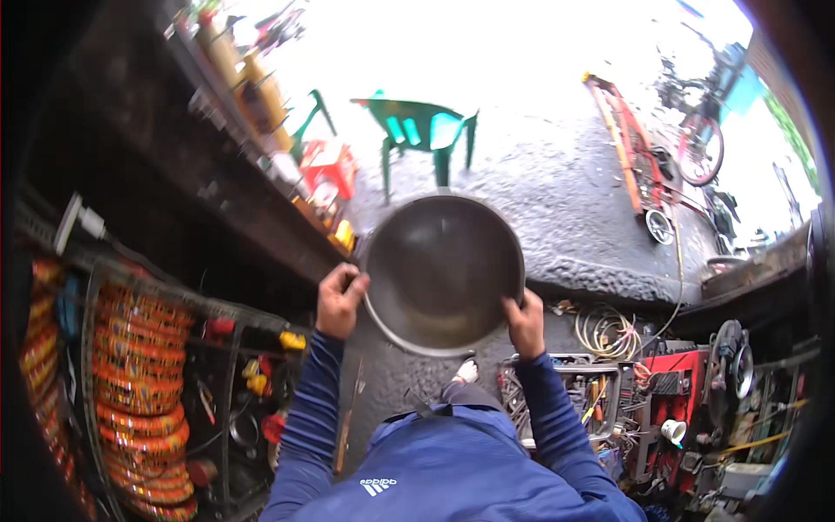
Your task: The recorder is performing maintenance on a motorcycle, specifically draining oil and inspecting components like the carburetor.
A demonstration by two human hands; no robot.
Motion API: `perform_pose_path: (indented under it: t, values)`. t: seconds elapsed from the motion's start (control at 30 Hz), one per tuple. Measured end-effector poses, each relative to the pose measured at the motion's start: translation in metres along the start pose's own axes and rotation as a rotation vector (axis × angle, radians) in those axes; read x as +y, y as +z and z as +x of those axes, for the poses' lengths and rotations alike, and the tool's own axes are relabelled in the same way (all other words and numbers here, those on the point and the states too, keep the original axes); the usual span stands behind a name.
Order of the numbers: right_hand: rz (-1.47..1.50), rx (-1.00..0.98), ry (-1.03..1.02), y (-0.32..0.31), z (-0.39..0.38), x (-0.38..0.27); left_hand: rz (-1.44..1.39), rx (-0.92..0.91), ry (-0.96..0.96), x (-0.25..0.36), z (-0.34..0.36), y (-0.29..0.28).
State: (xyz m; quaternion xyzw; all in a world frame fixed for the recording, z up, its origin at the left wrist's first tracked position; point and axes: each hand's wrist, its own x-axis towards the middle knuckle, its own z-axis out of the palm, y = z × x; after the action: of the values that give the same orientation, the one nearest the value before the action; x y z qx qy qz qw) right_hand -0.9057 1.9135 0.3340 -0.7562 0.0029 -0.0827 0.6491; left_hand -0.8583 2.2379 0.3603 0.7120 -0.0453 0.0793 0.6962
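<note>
Blue top | white lettering | just beside striped emblem

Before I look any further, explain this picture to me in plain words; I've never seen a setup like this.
There is no machine here: a person works with two bare hands. The one picture comes from a wide fisheye camera on the person's head, looking down, so straight edges bend near its rim. The sleeves of the blue top lead up to the hands. The left hand and the right hand hold opposite sides of a wide, dark, round basin; its material is hard to tell. Beyond it, a green plastic chair stands on rough grey ground. To the right lies a pale coiled hose; to the left are stacked orange rings.
</note>
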Motion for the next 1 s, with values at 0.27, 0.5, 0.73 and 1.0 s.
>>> perform_pose_path:
  t: [0.27, 0.5, 0.73, 1.0]
  values:
    - [0.028, 0.303, -0.415, -0.184, 0.241, -0.105, 0.009, -0.261, 0.422, 0.134, 0.251, 0.199]
    - [-0.255, 0.514, -0.939, -0.287, 0.362, -0.183, 0.167, -0.231, 0.902, 0.224, 0.368, 0.303]
    - [-0.212, 0.547, -0.979, -0.346, 0.500, -0.242, 0.163, -0.106, 1.189, 0.291, 0.512, 0.376]
    - [-0.480, 0.798, -0.780, -0.446, 0.588, -0.268, -0.163, -0.409, 0.848, 0.294, 0.665, 0.529]
